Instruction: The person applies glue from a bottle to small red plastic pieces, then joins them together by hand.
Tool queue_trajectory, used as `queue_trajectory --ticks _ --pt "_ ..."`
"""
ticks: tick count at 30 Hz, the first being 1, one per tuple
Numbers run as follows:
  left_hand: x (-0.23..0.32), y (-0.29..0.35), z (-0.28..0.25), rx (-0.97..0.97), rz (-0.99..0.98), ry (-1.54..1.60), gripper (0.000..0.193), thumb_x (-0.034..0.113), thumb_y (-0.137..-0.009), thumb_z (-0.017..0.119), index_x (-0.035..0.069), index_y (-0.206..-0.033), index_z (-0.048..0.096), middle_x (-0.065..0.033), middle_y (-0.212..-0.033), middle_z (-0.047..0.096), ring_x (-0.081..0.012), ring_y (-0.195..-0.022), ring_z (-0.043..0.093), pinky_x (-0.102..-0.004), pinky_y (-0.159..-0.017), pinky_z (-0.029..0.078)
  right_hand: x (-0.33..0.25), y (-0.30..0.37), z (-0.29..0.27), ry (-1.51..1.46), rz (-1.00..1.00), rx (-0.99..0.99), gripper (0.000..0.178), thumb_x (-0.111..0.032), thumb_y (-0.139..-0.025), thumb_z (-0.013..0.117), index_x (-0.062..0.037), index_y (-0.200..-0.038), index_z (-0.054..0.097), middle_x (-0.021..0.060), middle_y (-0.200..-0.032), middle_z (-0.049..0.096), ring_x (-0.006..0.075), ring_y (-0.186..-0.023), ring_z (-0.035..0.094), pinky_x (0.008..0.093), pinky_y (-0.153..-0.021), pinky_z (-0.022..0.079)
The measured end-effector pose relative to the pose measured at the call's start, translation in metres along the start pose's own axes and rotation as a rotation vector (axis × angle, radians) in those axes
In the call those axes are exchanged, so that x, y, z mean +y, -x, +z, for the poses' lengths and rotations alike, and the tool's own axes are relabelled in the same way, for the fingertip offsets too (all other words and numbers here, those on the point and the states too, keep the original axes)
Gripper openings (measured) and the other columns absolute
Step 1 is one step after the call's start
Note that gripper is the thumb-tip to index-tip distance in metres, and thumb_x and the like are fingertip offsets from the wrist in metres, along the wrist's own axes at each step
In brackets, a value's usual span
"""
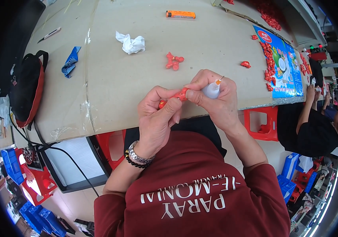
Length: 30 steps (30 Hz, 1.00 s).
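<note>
Red, glossy, knobbly piece (181,94) pinched by the fingers of my left hand (157,114) and right hand (221,104); I'd best press evenly, keeping the white, orange-tipped plastic bottle (211,91) clear

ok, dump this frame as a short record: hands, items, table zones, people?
left hand: pinching red piece
right hand: fingers on red piece, also holding white bottle
bottle tip: orange
beyond hands: red cluster
far table: tissue, orange item
left table: blue scrap, bag
right table: blue sheet, red row along its left edge
co-worker: right side, black top
</note>
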State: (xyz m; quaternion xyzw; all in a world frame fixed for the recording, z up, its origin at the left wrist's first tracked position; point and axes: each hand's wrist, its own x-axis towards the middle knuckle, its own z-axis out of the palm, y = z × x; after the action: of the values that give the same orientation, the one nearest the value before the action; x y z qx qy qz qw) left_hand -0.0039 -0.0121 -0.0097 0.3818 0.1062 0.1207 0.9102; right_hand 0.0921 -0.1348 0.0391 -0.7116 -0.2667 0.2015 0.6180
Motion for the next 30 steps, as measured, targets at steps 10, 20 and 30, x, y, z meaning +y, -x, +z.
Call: queue_trajectory --ticks 10,20,30 --pt "-0.003 -0.001 0.001 0.024 0.013 -0.040 0.010 0.008 -0.089 0.064 0.002 -0.097 0.062 0.0005 -0.070 0.060 -0.0031 -0.052 0.046 -0.0173 -0.044 0.029 0.005 0.003 -0.001 0.016 -0.027 0.006 0.006 0.001 -0.082 0.068 -0.0023 -0.080 0.063 0.0030 -0.078 0.060 0.0083 -0.072 0.056 0.0218 -0.065 0.042" --pt "-0.002 -0.002 0.004 -0.001 0.028 -0.061 0.010 0.009 -0.090 0.064 0.003 -0.098 0.062 -0.0002 -0.072 0.061 -0.0036 -0.052 0.046 -0.0173 -0.044 0.029 0.003 0.002 -0.005 0.069 -0.047 0.026 0.005 0.000 -0.081 0.070 -0.0016 -0.082 0.065 0.0029 -0.077 0.061 0.0086 -0.072 0.056 0.0221 -0.064 0.043" --pt "0.015 0.000 0.004 0.010 -0.286 0.213 0.025 0.032 -0.096 0.054 0.008 -0.090 0.056 -0.0027 -0.081 0.062 -0.0073 -0.051 0.047 -0.0188 -0.042 0.029 -0.003 -0.015 -0.011 0.287 -0.393 -0.021 0.016 0.003 -0.068 0.073 -0.0029 -0.082 0.068 0.0072 -0.078 0.064 0.0192 -0.070 0.064 0.0292 -0.064 0.052"
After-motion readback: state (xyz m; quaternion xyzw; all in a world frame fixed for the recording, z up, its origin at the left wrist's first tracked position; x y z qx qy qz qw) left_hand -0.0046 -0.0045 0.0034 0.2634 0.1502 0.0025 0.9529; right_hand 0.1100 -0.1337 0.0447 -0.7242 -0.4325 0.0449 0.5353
